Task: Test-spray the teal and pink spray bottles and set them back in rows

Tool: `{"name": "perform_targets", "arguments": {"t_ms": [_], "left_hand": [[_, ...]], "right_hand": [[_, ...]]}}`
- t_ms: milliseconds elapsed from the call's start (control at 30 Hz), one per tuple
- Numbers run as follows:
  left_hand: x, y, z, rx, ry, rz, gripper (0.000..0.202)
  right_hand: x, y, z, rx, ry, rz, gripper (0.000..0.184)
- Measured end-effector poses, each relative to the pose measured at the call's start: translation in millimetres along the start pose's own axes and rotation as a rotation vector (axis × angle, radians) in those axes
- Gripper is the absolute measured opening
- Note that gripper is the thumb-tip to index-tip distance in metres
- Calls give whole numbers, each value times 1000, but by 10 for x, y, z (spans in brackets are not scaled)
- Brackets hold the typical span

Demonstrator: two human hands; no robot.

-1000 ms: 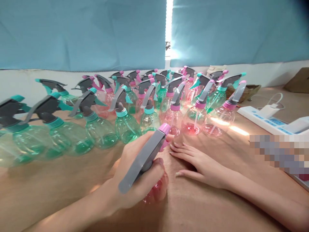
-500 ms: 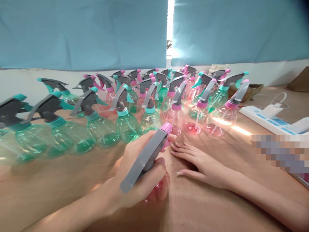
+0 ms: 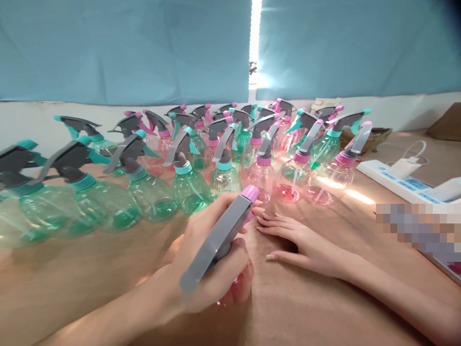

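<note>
One pink spray bottle [image 3: 217, 242] sits clamped in the left hand [image 3: 203, 274]; the right hand [image 3: 306, 242] lies flat beside it, fingers apart; bottle rows [image 3: 189, 187] stand behind it.

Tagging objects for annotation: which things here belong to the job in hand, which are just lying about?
In hand: left hand gripping pink spray bottle; right hand flat on table; probably the rows of spray bottles behind.
Lying about: power strip, charger, cardboard box.

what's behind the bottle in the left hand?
Rows of green spray bottles and pink spray bottles on the table, then blue curtains. The left hand and held bottle hide some table.
</note>
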State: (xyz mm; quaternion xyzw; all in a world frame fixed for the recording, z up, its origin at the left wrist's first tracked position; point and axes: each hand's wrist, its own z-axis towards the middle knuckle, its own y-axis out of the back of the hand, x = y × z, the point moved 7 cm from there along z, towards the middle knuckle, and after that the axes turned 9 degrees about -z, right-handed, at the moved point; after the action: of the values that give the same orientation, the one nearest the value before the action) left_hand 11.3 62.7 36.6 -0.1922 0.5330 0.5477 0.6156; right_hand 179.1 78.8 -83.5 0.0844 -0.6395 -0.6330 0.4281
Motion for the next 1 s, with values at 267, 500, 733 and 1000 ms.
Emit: {"name": "perform_targets", "arguments": {"t_ms": [267,500,733,1000], "left_hand": [[28,-1,3,18,56,-1,26],[9,14,18,23,25,-15,20],[27,21,18,5,62,-17,20],[51,32,-17,-29,55,-36,37]], "right_hand": [[3,19,0,-23,12,17,56],[15,35,5,-23,39,14,58],[26,42,16,-7,46,1,58],[12,50,-3,-39,41,6,64]]}}
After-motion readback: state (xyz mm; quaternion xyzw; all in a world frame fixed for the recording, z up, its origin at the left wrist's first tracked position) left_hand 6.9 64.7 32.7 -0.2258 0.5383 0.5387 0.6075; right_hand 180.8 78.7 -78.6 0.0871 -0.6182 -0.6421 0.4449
